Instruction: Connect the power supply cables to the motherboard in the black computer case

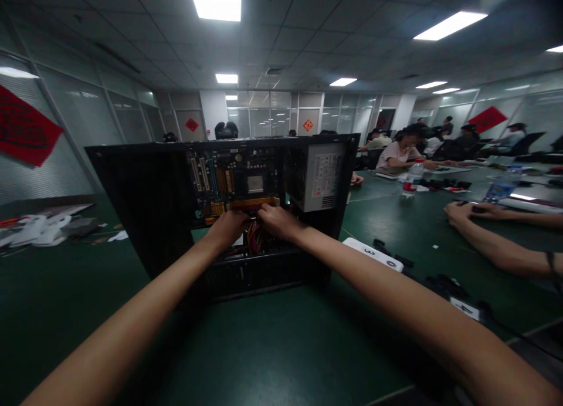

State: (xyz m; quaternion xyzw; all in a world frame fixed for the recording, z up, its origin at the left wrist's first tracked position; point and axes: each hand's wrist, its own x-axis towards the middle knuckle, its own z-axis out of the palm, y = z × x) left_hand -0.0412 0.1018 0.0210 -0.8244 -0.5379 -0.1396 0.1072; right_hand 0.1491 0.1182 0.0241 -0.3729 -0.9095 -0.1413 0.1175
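Note:
An open black computer case (145, 200) stands on the green table (272, 347), its side off, showing a motherboard (233, 180) and a grey power supply (323, 177). Both my arms reach into it. My left hand (229, 225) is curled, knuckles up, at the lower edge of the motherboard by the yellow-orange slots (253, 203). Just to its right, my right hand (277, 219) has its fingers pinched at the same slots. Below both hands hangs a bundle of red and yellow cables (255, 239). What the fingers hold is hidden.
A white numbered block (373, 253) and small black parts (440, 286) lie right of the case. Another person's forearms (488, 236) rest on the table at right, near water bottles (504, 186). More people sit at the far right. Papers (44, 227) lie at the left.

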